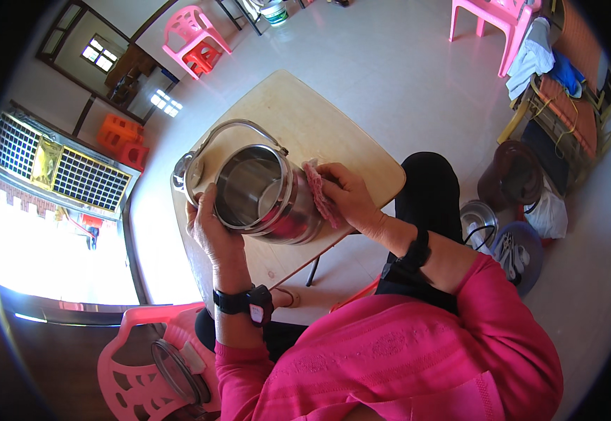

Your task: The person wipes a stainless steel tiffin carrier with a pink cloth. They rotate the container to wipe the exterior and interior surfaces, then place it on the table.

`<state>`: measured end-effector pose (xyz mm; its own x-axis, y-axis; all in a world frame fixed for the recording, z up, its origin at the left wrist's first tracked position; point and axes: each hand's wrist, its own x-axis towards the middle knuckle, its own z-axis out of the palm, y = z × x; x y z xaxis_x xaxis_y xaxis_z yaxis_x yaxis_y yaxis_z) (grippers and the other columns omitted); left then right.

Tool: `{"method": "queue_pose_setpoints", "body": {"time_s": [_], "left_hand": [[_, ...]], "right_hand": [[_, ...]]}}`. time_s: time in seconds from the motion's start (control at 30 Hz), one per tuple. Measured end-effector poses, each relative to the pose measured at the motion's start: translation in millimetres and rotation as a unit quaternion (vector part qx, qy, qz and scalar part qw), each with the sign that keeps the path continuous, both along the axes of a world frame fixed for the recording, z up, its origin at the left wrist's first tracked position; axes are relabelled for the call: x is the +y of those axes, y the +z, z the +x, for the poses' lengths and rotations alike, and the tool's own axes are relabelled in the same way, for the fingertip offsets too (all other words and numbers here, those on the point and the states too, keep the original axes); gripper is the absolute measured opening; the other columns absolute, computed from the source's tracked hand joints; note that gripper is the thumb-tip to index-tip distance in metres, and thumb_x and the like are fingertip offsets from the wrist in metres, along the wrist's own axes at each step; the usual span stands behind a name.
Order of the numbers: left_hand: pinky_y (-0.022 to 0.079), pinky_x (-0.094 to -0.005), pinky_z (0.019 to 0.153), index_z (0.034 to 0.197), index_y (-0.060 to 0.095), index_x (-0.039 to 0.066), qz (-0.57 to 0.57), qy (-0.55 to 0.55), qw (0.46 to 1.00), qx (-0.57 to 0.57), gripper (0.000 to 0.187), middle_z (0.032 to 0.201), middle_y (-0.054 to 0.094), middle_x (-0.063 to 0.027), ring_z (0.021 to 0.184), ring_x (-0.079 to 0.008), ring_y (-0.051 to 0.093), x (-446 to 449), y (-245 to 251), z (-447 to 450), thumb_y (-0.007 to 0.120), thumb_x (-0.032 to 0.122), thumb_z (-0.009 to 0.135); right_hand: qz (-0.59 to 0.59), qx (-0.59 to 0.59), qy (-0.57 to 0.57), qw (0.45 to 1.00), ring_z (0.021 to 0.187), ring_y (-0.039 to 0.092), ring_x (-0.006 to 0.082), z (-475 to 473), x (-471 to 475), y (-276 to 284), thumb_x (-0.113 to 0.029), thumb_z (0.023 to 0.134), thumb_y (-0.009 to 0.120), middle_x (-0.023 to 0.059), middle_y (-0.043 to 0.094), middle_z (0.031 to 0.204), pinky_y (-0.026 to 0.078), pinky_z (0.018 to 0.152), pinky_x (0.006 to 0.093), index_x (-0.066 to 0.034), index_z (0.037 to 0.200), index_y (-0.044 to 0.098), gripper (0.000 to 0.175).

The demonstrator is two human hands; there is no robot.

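Note:
A shiny stainless steel pail (301,208) lies tilted over the wooden table (305,110), its open mouth turned towards the upper left. The inside looks bare. Its curved metal bail handle (237,122) arches past the far side of the rim. My left hand (213,231) grips the near left of the rim, thumb on the edge. Pressed to the pail's right side is a crumpled pink cloth (320,196), pinched in my right hand (351,197). A round shiny object (181,171), partly behind the handle, is at the table's left edge; I cannot tell what it is.
Round lids (176,371) rest on a pink plastic chair (118,358) at lower left. On the floor to my right stand a brown bucket (495,176), a metal basin (489,210) and a bluish basin (531,252) of utensils. Folded chairs (574,116) lean farther right.

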<state>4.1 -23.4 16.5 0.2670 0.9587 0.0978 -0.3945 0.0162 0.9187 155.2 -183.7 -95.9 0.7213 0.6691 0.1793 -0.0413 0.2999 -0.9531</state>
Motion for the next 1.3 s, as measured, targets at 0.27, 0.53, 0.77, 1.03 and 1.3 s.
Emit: {"method": "queue_pose_setpoints", "body": {"time_s": [0.27,0.53,0.77,1.03,1.3], "left_hand": [[0.059,-0.0284,0.078,0.098,0.069,0.003,0.041,0.006,0.999,-0.010,0.008,0.091,0.073,-0.0073,0.081,-0.0152,0.070,-6.6,2.4,2.2,0.076,0.005,0.094],[0.057,-0.0264,0.077,0.103,0.073,0.003,0.101,0.011,0.995,0.004,0.009,0.099,0.077,-0.0076,0.080,-0.0107,0.068,8.6,-5.1,4.3,0.074,0.011,0.099],[0.056,-0.0255,0.077,0.105,0.074,0.002,0.165,-0.030,0.980,0.110,0.021,0.095,0.076,-0.0080,0.083,-0.0111,0.068,41.9,2.8,4.3,0.070,0.023,0.103],[0.057,-0.0317,0.079,0.115,0.071,-0.001,0.066,-0.097,0.993,0.009,0.028,0.097,0.074,-0.0138,0.086,-0.0191,0.070,31.4,13.0,-6.1,0.066,0.023,0.103],[0.052,-0.0307,0.081,0.119,0.068,-0.001,0.066,0.011,0.991,0.116,0.030,0.103,0.070,-0.0098,0.090,-0.0163,0.065,38.0,-0.5,-2.9,0.067,0.025,0.103]], "right_hand": [[-0.035,-0.042,0.007,0.998,0.086,0.064,0.0109,17.2,20.1,48.0,-0.020,0.104,0.063,0.0046,0.071,0.099,0.053,0.076,0.0263,0.0012,0.120,0.072,0.029],[0.063,0.197,0.106,0.973,0.073,0.061,0.0070,22.8,26.4,81.8,-0.017,0.104,0.062,0.0012,0.068,0.089,0.048,0.060,0.0235,-0.0001,0.117,0.073,0.024],[0.133,0.184,0.178,0.957,0.068,0.060,0.0057,20.0,3.5,87.7,-0.011,0.105,0.063,0.0020,0.066,0.086,0.045,0.056,0.0206,0.0011,0.117,0.068,0.018],[0.100,0.023,0.193,0.976,0.078,0.065,0.0099,-7.9,-25.5,93.1,-0.002,0.098,0.071,0.0078,0.070,0.096,0.051,0.064,0.0231,-0.0017,0.108,0.066,0.011],[0.141,-0.319,0.017,0.937,0.087,0.067,0.0276,-34.2,-16.4,87.4,-0.001,0.080,0.085,0.0103,0.063,0.100,0.054,0.073,0.0342,-0.0041,0.106,0.066,0.033]]}}
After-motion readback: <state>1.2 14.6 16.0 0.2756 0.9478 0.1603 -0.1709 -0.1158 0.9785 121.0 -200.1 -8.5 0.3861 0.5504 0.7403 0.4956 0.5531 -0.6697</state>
